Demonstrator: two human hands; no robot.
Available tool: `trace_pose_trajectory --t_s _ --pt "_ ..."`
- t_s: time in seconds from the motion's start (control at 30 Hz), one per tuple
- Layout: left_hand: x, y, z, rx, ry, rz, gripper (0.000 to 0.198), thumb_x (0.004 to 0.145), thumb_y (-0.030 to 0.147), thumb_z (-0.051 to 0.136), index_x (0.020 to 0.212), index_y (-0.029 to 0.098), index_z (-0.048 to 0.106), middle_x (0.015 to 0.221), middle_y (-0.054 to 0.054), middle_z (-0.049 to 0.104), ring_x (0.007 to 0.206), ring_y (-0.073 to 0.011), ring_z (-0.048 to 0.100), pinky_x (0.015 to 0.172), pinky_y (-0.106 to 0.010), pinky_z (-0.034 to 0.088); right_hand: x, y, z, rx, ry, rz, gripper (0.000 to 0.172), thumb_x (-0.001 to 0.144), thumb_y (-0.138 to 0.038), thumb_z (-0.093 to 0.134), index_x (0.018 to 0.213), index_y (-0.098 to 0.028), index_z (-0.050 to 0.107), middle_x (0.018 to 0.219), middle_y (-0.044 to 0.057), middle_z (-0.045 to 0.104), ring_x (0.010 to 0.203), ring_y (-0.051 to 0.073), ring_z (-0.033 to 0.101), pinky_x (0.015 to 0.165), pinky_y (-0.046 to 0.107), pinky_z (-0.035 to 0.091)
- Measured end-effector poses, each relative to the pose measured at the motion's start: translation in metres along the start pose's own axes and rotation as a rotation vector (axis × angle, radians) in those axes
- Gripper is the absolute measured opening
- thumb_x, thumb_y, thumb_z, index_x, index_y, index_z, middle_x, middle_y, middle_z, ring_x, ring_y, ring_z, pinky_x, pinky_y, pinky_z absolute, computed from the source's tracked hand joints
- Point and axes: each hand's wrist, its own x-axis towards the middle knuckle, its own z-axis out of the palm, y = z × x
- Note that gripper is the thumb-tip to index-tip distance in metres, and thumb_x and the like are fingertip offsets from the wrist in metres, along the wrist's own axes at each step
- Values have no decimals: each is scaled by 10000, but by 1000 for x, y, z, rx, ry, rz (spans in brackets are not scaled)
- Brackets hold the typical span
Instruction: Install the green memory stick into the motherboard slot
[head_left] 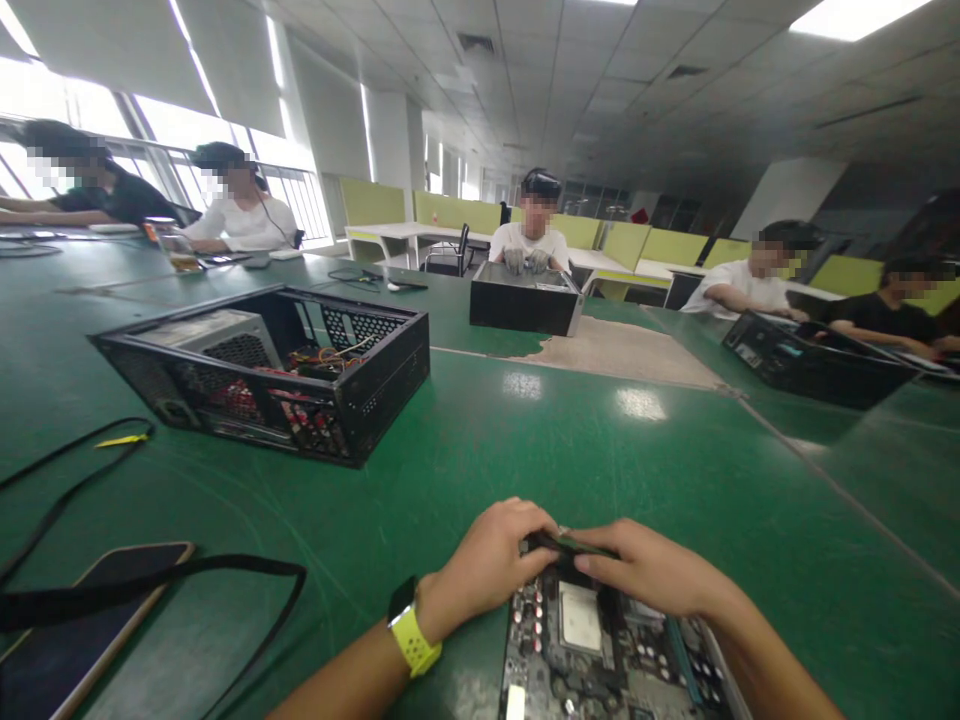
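Observation:
A motherboard (551, 675) lies flat on the green table in front of me, its square pale metal processor (581, 617) showing near the far side. Over the board's far edge, my left hand (499, 550) curls its fingers and thumb around one end of a thin dark RAM stick (589, 546). From the right, my right hand (649, 565) holds the other end, thumb on the near side and fingers along the top. Fingers cover much of the stick, and whether it sits in a slot cannot be seen. A yellow-strapped watch (412, 630) is on my left wrist.
An open black computer case (360, 400) stands left on the green table (465, 440). A phone (82, 630) and black strap (247, 566) lie at lower left. Across the table, a gloved person (536, 245) works at another case (525, 303); a further case (817, 365) stands right, with several people around.

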Motion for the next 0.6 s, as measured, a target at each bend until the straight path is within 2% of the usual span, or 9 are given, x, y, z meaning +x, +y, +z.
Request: trace_pose_trajectory --t_s 0.1,0.23,0.37,0.47,0.6 --pt "-1 -7 1 69 54 -42 38 825 180 627 811 204 653 825 8 674 825 -167 569 777 -294 400 2 5 1 26 -2 -8 333 854 -333 488 1090 -224 696 983 -7 715 854 192 613 780 285 464" --pt "-2 -9 1 76 112 -23 20 841 197 611 839 193 630 897 -16 661 870 -171 562 798 -291 405 4 18 3 -20 75 73 256 814 -294 526 920 -191 735 773 -20 676 702 150 561 645 242 420" --pt "-1 -10 5 32 36 45 213 786 195 677 993 219 633 980 -10 674 921 -180 564 824 -295 404 9 23 9 -85 109 96 235 815 -302 526 792 -172 721 630 -33 596 599 115 482 564 229 341" --pt "0 -14 7 48 55 13 111 811 151 630 890 219 667 894 5 691 883 -174 575 814 -300 397 11 23 10 -94 104 102 206 798 -304 552 806 -182 718 666 -28 629 624 123 512 578 230 344" --pt "0 -20 3 57 134 -67 56 833 216 623 829 201 676 857 -13 691 861 -184 577 799 -308 409 5 31 2 -149 170 176 192 781 -327 580 797 -194 719 720 0 677 667 153 569 607 247 376"
